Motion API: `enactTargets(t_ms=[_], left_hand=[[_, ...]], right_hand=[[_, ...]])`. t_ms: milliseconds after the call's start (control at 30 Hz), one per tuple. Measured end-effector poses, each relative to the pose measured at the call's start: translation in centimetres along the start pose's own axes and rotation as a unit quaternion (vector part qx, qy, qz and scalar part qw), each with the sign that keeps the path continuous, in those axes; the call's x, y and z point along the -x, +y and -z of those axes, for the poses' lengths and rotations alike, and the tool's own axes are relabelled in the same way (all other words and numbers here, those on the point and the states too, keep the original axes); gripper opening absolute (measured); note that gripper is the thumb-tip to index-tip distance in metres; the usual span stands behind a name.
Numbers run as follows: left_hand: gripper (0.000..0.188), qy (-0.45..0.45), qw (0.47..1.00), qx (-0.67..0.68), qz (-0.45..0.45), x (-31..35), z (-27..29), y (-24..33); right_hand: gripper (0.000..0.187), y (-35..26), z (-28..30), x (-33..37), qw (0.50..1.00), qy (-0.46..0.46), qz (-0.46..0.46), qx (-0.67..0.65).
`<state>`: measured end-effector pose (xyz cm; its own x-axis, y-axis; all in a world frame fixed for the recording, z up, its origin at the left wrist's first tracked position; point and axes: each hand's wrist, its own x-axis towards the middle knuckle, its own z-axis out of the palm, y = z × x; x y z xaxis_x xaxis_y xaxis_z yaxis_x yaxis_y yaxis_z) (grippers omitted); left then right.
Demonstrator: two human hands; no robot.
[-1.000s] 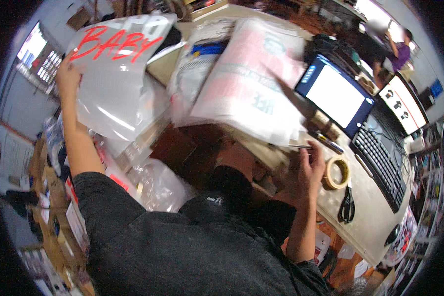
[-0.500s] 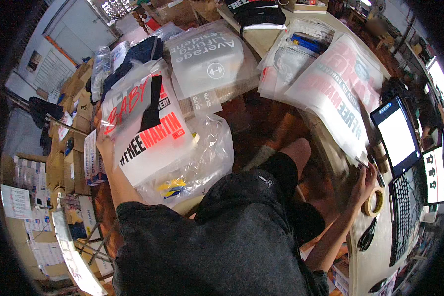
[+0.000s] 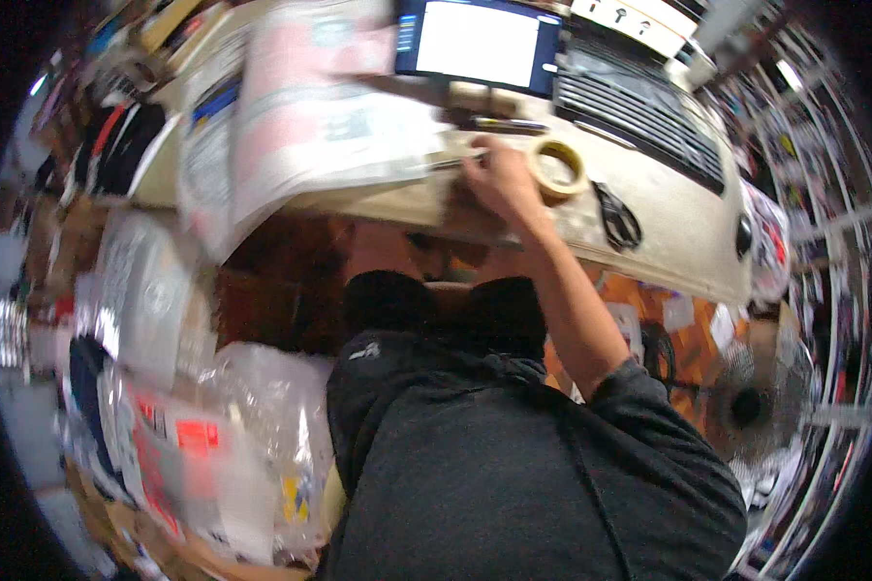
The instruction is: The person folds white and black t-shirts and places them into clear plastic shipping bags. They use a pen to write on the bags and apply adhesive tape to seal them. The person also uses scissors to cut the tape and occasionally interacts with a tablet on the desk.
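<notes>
My right hand (image 3: 499, 179) is at the desk's near edge, fingers closed around a thin, pen-like thing (image 3: 448, 163) whose exact kind is blurred. Its tip points left, at the corner of a large translucent printed sheet (image 3: 329, 145) with red and dark print. Just right of the hand lies a roll of tan tape (image 3: 556, 172). A pen (image 3: 504, 126) rests beyond the fingers. At the lower left is a blurred clear sheet with red print (image 3: 199, 441), beside a clear plastic bag (image 3: 281, 387). My left hand does not show.
Behind the tape stand a lit tablet (image 3: 480, 44) and a black keyboard (image 3: 639, 111). A coiled black cable (image 3: 618, 215) and a dark mouse (image 3: 743, 234) lie on the desk (image 3: 649, 252). A fan (image 3: 751, 407) stands at the right. More printed sheets (image 3: 145, 290) are at the left.
The view has swung to the right, so the desk now lies across the top. My left hand, earlier at the red-printed sheet, has left the view. My right hand still grips the thin thing.
</notes>
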<state>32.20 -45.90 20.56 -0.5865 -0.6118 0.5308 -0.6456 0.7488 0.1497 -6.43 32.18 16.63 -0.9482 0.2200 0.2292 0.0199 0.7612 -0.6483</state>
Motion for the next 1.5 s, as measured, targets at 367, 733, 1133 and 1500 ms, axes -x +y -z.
enactTargets(t_ms=[367,733,1133,1500], left_hand=[[0.048,0.02,0.94,-0.012,-0.339,-12.4,1.0,23.5],[0.055,-0.347,0.665,0.495,-0.438,-1.2,-5.8,67.7],[0.048,-0.496,0.501,0.709,0.009,5.3,-13.7,89.1],[0.034,-0.533,0.382,0.754,0.036,5.8,-15.3,89.2]], right_hand=[[0.019,6.5,11.2,-3.1,0.979,0.007,0.015,0.203],[0.017,14.4,16.6,-4.6,0.94,-0.05,-0.028,0.336],[0.015,4.1,7.4,-12.0,0.918,0.332,0.093,-0.196],[0.007,6.5,5.2,-12.5,0.918,0.356,0.139,-0.104]])
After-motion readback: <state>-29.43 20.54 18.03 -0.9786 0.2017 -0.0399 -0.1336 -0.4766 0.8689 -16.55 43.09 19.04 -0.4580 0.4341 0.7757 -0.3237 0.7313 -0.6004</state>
